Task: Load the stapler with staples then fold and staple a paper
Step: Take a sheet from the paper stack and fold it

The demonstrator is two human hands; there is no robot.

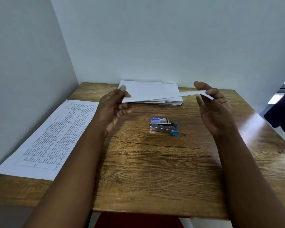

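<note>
Above the grained wooden table (155, 170) — thin white paper (155, 94) between both hands' fingers (211, 92).

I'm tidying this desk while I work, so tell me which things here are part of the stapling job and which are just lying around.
Part of the job:
- folded paper, pinched by left hand and right hand
- stapler
- staple box behind it

Lying about:
- paper stack at the back of the table
- printed sheet on the left
</note>
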